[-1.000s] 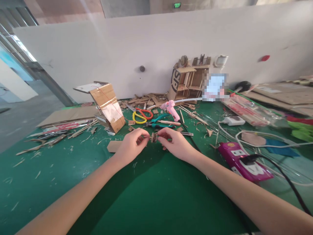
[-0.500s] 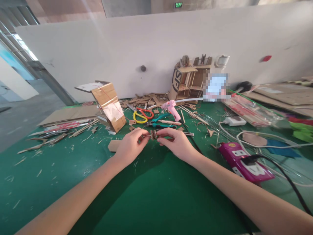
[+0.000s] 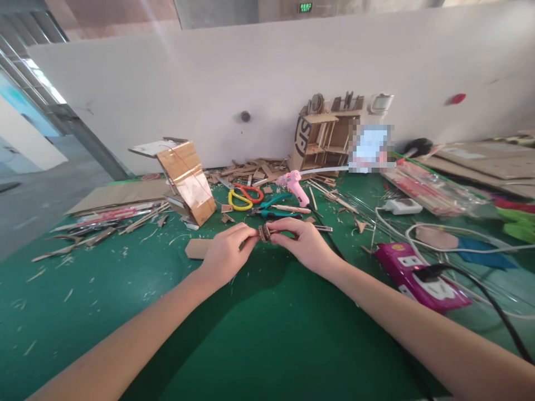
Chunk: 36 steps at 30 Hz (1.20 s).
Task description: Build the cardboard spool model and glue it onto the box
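Observation:
Between my fingertips, above the green table, is a small round cardboard spool (image 3: 264, 233) made of stacked discs. My left hand (image 3: 231, 248) pinches its left side, and my right hand (image 3: 297, 238) pinches the right side. Both hands are closed; the fingertips partly cover the piece, and a thin stick through it is mostly hidden. Just beyond the hands lie teal-handled pliers (image 3: 284, 215) and scissors with yellow and red handles (image 3: 239, 199). A flat cardboard piece (image 3: 196, 249) rests beside my left hand.
A pink glue gun (image 3: 297, 188) stands behind the pliers. To the left is a bent cardboard structure (image 3: 188, 178); at the back, a cardboard shelf (image 3: 320, 139). A purple power strip (image 3: 422, 277) with cables sits at the right. Cardboard scraps and sticks litter the green table (image 3: 267, 345).
The spool has turned slightly, showing more of its disc face. My left fingers have shifted a little right, closer against it. The surroundings stay the same.

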### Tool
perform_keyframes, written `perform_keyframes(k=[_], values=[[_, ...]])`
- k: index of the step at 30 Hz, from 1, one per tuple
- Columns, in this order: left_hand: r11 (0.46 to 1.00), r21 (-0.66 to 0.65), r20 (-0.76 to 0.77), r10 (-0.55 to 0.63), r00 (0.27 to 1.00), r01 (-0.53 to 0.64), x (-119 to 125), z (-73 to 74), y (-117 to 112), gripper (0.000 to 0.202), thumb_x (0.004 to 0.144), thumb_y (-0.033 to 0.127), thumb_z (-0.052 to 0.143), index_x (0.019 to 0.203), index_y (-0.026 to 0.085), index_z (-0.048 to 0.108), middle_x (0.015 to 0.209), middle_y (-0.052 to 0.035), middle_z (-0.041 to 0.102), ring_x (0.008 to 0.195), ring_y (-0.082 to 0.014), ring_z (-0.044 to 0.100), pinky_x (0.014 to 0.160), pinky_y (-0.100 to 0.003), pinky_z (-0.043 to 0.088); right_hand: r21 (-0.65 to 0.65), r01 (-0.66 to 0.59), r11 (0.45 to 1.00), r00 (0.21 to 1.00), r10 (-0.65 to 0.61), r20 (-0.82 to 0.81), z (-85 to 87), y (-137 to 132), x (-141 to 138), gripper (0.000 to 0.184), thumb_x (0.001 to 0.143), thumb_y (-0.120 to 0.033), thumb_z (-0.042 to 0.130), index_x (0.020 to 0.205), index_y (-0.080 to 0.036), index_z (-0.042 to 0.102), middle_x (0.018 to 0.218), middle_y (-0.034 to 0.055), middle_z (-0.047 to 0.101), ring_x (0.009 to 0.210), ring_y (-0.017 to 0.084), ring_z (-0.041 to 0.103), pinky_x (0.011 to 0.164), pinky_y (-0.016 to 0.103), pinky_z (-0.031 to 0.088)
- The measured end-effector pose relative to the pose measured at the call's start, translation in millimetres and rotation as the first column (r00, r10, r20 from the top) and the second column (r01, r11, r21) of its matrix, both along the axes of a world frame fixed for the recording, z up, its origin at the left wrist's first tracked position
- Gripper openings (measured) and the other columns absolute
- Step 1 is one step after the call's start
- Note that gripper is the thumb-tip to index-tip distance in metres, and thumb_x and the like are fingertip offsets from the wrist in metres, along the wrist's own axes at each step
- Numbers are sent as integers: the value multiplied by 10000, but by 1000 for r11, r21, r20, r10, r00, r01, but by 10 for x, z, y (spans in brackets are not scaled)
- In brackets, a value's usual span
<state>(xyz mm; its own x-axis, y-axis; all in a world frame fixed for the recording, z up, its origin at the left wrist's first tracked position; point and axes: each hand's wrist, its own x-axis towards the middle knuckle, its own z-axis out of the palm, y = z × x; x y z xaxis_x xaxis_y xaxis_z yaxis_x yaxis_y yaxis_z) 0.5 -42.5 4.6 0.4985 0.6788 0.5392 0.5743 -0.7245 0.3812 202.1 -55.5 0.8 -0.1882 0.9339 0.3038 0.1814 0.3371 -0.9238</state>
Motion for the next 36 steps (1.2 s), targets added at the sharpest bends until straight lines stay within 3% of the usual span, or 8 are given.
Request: perform_keyframes(k=[8,17,23,28,31,33,36], values=[[997,-74,-40,-29,999,26,9,33,-21,172,927,184,487,834,175,631,735,-13,587,696,-133,572,633,-233,421,-25,-16,1000,998,17,54,3,-13,16,195,796,-229,670,978,-200,735,988,48,686,892,169,661,847,336,553],[954,-294,2,-57,998,55,1,121,0,199,900,196,522,716,177,593,670,21,587,631,-106,574,572,-200,409,-21,-41,999,998,43,55,-25,-15,5,201,815,-241,641,987,-183,727,998,56,682,874,164,660,804,313,575],[972,-235,-2,-15,1000,14,-8,95,41,140,883,198,536,753,175,583,697,22,575,621,-101,534,569,-209,392,-127,-64,990,997,57,-52,-26,4,-16,232,831,-264,623,1040,-191,689,1033,53,707,851,169,688,851,352,582],[975,-222,-66,-40,997,24,-19,95,28,123,884,204,526,784,183,596,719,19,567,627,-105,528,567,-219,396,-114,-51,992,999,48,-22,-29,21,-23,156,839,-224,579,956,-189,677,968,44,703,813,164,677,777,340,596],[987,-157,-125,-51,991,31,-75,121,74,118,891,258,527,932,192,615,837,-6,602,722,-133,579,656,-253,455,-88,-11,996,1000,12,11,-20,28,-8,131,841,-195,561,912,-194,672,915,38,705,798,164,678,797,350,576],[998,-59,-157,15,988,-25,-161,128,164,224,884,274,524,1080,185,587,1008,-52,609,872,-177,604,790,-312,486,-77,47,996,998,-44,46,-16,40,6,137,840,-183,559,913,-194,674,874,41,706,804,175,680,812,366,562],[970,59,-188,244,952,-237,-332,104,360,319,876,258,492,1172,164,563,1141,-116,565,1066,-258,564,948,-421,452,-91,122,988,992,-117,56,-21,69,19,129,836,-183,561,903,-199,670,841,46,708,778,190,684,790,389,554]])
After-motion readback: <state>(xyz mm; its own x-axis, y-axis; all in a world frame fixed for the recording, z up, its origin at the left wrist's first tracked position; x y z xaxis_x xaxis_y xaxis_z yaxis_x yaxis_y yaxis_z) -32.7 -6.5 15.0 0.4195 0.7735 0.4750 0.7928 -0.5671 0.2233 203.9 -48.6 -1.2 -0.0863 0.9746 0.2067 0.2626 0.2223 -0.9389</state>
